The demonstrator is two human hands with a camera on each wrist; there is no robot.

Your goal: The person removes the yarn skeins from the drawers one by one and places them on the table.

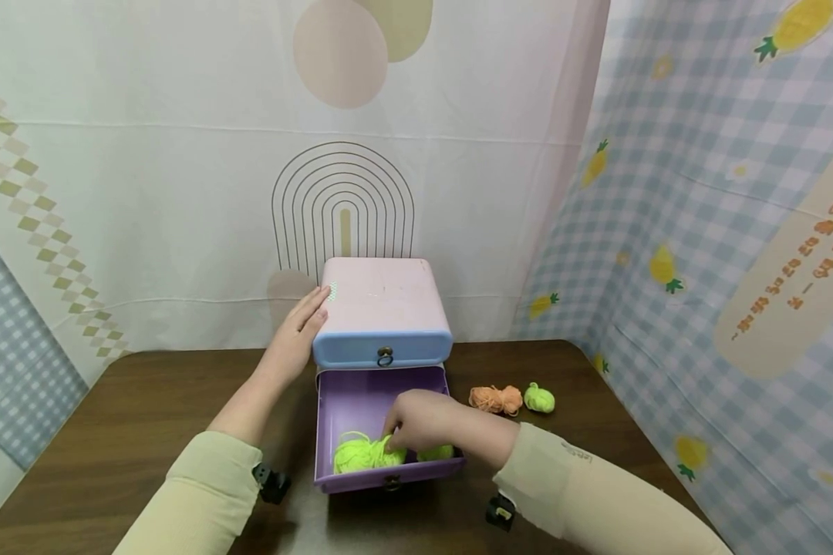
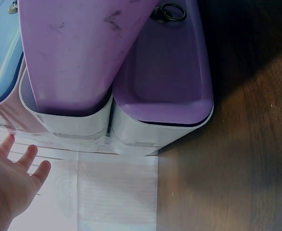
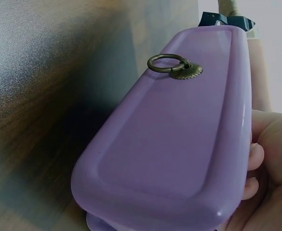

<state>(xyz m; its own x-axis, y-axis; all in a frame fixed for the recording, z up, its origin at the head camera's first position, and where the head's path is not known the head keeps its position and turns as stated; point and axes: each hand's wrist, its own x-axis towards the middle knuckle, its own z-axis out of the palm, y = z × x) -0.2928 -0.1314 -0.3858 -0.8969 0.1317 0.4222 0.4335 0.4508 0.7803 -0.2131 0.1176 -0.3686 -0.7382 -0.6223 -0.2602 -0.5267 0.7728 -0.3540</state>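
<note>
A small drawer cabinet (image 1: 382,297) stands on the table, its middle purple drawer (image 1: 340,401) pulled out. My left hand (image 1: 297,331) rests against the cabinet's upper left side with fingers extended; the left wrist view shows this hand (image 2: 11,178) with its fingers spread. Inside the drawer, my right hand (image 1: 423,420) reaches down and pinches a neon yellow-green yarn ball (image 1: 361,455). More yellow-green yarn (image 1: 436,453) shows under that hand. From the right wrist, the drawer front (image 3: 165,139) hides the fingertips, with the right hand (image 3: 275,163) behind it.
An orange yarn bundle (image 1: 496,400) and a small green yarn ball (image 1: 539,398) lie right of the cabinet. Above the pulled-out drawer is a blue drawer (image 1: 350,351); below it, another purple drawer (image 2: 167,72) is closed. A curtain (image 1: 180,231) hangs behind the table (image 1: 180,393).
</note>
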